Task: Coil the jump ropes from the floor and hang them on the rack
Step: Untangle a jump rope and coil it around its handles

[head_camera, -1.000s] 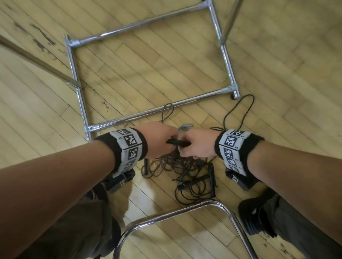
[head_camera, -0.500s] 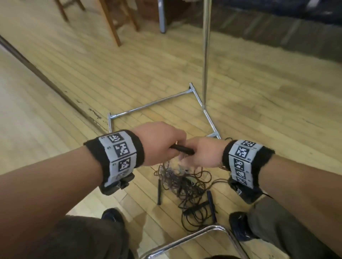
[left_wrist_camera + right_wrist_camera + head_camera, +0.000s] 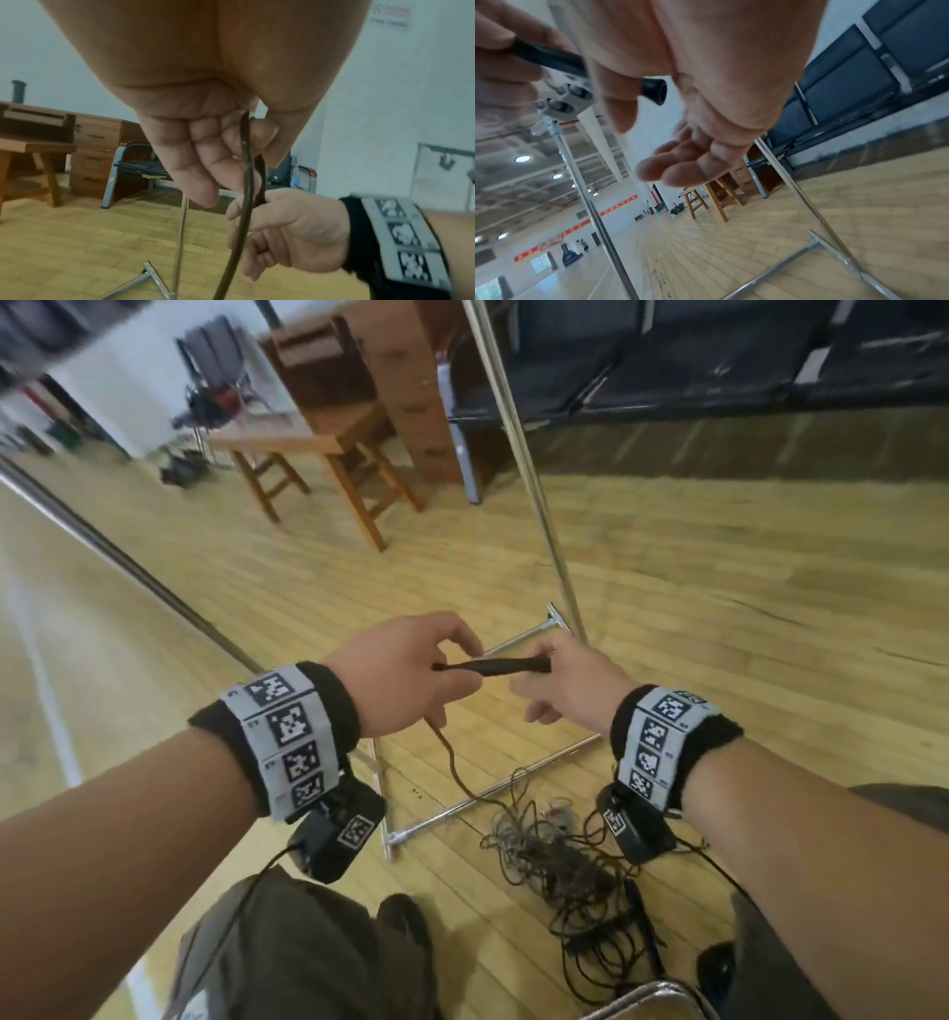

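Two hands hold one black handle level above the rack's base: the left hand pinches its near end, the right hand grips the far end with thumb and forefinger, its other fingers loose. One cord drops from the left hand to one tangled pile of jump ropes on the floor beside that base, with at least two more handles in it.

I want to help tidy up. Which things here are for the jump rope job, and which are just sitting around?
For the job:
- black handle, held by the left hand and the right hand
- rope hanging from it
- tangled pile of ropes on the floor
- metal rack

Just sitting around:
- wooden stool
- wooden cabinet
- dark mats by the wall
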### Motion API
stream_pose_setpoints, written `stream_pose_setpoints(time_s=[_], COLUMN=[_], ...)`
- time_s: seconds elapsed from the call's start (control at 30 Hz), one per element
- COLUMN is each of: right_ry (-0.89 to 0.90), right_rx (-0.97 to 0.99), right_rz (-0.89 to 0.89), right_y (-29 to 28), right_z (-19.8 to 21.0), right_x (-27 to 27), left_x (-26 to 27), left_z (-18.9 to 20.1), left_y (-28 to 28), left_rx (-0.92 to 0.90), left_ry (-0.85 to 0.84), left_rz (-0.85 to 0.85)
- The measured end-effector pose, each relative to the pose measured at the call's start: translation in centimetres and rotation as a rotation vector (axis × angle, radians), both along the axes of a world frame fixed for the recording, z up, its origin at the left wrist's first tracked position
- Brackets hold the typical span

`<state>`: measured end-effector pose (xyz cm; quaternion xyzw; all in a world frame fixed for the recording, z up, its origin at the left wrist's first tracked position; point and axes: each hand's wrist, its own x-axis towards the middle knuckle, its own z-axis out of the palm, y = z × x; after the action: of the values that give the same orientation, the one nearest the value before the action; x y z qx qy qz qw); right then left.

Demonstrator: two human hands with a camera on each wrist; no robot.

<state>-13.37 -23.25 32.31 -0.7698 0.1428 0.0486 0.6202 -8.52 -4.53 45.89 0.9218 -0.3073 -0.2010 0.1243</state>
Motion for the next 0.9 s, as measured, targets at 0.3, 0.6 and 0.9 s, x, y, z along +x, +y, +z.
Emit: stream_pose_setpoints(time_s=[0.3,0.6,0.9], right_ry=[0.105,0.178,0.28], right_rx=[0.565,0.154,-0.018], right_rz=[0.255,0.156,0.146], right_y=[1.9,-0.6,-1.8], right_z=[1.0,-1.4,-4.5], right_x=[0.5,3.8,7.9], left_x=[3.1,8.0,12.3], left_z=[-4.6,-12.9,-17.2], left_y=[-2.4,-0.4,-0.6], left_rx=[-0.612,-0.258,-0.243], left_ry=[0.369,0.341,0.42], left_rz=[0.371,0.188,-0.034])
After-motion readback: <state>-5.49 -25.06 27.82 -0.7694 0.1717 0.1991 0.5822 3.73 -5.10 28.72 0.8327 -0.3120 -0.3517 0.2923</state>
